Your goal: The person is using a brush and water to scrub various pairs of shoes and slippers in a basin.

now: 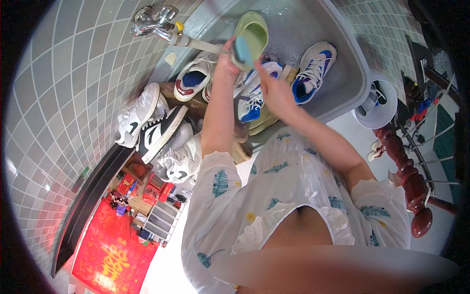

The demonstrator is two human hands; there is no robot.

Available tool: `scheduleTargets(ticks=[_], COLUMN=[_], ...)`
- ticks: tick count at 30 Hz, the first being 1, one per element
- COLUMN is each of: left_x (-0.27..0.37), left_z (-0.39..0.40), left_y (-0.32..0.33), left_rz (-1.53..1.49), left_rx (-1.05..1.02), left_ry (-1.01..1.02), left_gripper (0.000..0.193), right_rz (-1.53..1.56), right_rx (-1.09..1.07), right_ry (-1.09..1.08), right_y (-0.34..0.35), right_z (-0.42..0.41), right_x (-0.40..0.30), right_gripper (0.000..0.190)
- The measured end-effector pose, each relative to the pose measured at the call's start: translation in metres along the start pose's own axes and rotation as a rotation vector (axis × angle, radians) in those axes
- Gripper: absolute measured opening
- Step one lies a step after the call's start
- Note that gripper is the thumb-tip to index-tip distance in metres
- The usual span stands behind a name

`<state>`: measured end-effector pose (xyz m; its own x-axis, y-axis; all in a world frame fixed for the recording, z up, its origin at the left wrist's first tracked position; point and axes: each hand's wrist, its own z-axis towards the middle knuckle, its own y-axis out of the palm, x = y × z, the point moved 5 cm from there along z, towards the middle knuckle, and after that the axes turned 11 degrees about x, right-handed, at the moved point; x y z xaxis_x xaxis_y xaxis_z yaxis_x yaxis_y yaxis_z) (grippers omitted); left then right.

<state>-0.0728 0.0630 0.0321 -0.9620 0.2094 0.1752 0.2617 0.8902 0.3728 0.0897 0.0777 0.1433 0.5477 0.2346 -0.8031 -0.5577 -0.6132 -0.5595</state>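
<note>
My left hand (228,61) grips a pale green slip-on shoe (257,36) over the grey basin (347,47). In my right hand (273,86) is a light blue brush (243,50), blurred, held against the near part of that shoe; its bristles are mostly hidden. Below the hands, a white and blue sneaker (251,105) lies beside a wooden-backed scrubbing brush (290,74). Another white and blue sneaker (315,70) rests farther right in the basin. Left of my left forearm sits a white sneaker with a maroon heel (189,82).
A chrome tap (158,26) with a pale hose (202,45) juts from the tiled wall. White sneakers (137,117) and a black and white sneaker (161,130) are piled at left. At right stand a white bucket (390,110) and a dark red turned wooden post (400,161).
</note>
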Motion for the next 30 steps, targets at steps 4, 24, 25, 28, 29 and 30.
scheduleTargets(ticks=[4, 24, 25, 28, 29, 30], left_x=[0.016, 0.018, 0.018, -0.007, -0.012, -0.009], left_z=[0.018, 0.006, 0.003, -0.018, -0.026, -0.035], left_y=[-0.025, -0.055, -0.055, 0.002, 0.005, 0.010], left_rz=[0.096, 0.178, 0.174, 0.332, 0.384, 0.462], left_rx=[0.094, 0.066, 0.042, 0.109, 0.158, 0.217], left_ry=[0.219, 0.062, 0.042, 0.118, 0.155, 0.153], left_gripper=[0.051, 0.046, 0.045, 0.045, 0.045, 0.045], right_rz=[-0.014, 0.092, 0.093, 0.069, 0.212, 0.357], right_rx=[0.052, -0.160, -0.163, 0.183, 0.173, 0.157], right_ry=[0.018, 0.171, 0.168, 0.138, 0.345, 0.551], right_y=[0.001, 0.020, 0.027, 0.024, 0.021, 0.023], right_z=[0.013, -0.028, -0.021, 0.059, 0.077, 0.079], right_x=[-0.004, -0.001, 0.009, 0.068, 0.078, 0.083], right_gripper=[0.056, 0.047, 0.047, 0.044, 0.042, 0.041])
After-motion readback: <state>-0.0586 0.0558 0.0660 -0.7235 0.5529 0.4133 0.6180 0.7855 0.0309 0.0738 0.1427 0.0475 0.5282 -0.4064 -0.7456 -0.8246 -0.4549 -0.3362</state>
